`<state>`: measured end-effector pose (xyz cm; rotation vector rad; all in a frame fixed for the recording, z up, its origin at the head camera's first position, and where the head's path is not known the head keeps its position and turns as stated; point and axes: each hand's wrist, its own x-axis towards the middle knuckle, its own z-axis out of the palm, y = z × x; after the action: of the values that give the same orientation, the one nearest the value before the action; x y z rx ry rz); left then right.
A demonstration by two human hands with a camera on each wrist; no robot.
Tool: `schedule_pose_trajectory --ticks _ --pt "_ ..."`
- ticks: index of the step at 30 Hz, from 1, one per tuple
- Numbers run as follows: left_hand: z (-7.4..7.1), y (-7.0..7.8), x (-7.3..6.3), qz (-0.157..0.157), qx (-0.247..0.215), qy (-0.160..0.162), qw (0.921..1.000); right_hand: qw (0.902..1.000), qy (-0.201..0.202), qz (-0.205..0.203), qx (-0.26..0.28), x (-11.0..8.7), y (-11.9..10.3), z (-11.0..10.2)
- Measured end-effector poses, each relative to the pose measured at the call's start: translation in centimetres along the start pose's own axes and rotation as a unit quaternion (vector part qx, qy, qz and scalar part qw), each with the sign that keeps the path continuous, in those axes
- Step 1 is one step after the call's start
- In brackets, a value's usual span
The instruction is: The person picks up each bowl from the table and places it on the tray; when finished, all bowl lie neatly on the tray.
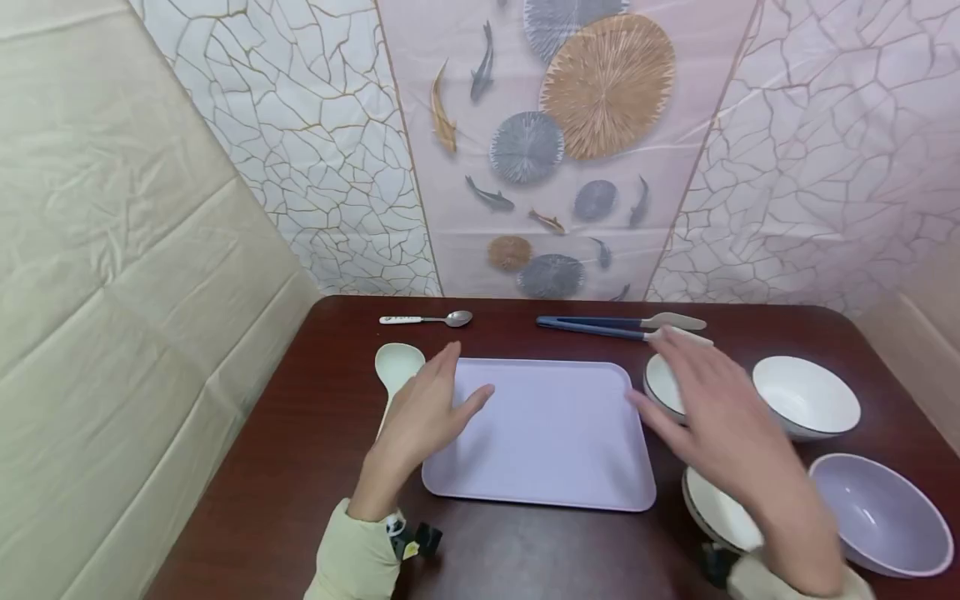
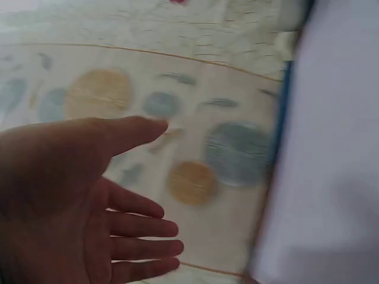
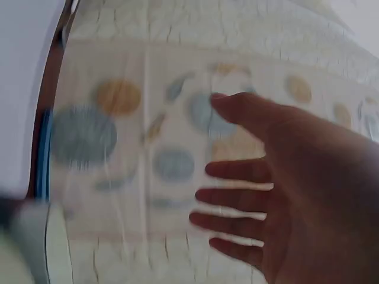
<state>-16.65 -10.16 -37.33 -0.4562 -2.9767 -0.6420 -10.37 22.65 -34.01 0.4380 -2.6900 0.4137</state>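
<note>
A lavender rectangular tray (image 1: 543, 433) lies flat on the dark wooden table. Above its left edge hovers my left hand (image 1: 423, 408), fingers straight and thumb spread, holding nothing. My right hand (image 1: 720, 417) is over the bowls just past the tray's right side, slightly blurred, its fingers extended and nothing in them. Both wrist views show the left hand (image 2: 89, 201) and the right hand (image 3: 284, 183) with palms bare. A pale green ladle (image 1: 399, 367) lies beside the left hand, its handle partly hidden by it. The right hand partly covers a small white bowl (image 1: 663, 387) and another white bowl (image 1: 723, 508).
Behind the tray lie a spoon (image 1: 442, 319) with a white patterned handle and blue-handled tongs (image 1: 600, 325). At the right stand a larger white bowl (image 1: 806, 396) and a purple bowl (image 1: 881, 517). Patterned cloth (image 1: 525, 233) hangs behind the table's back edge.
</note>
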Motion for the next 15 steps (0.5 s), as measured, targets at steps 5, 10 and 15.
schedule_pose_trajectory --ticks 5,10,15 --pt "2.7 -2.4 -1.7 -0.021 -0.099 0.006 0.9948 0.997 0.03 0.067 0.025 -4.8 4.5 -2.6" --pt "5.5 -4.5 -3.9 -0.033 -0.146 -0.013 0.9886 0.9838 0.056 0.167 0.034 -11.0 9.7 -2.4" --pt "6.8 -5.5 -4.8 -0.035 -0.18 -0.022 0.9828 0.9707 0.085 0.222 0.038 -15.4 13.6 -0.3"
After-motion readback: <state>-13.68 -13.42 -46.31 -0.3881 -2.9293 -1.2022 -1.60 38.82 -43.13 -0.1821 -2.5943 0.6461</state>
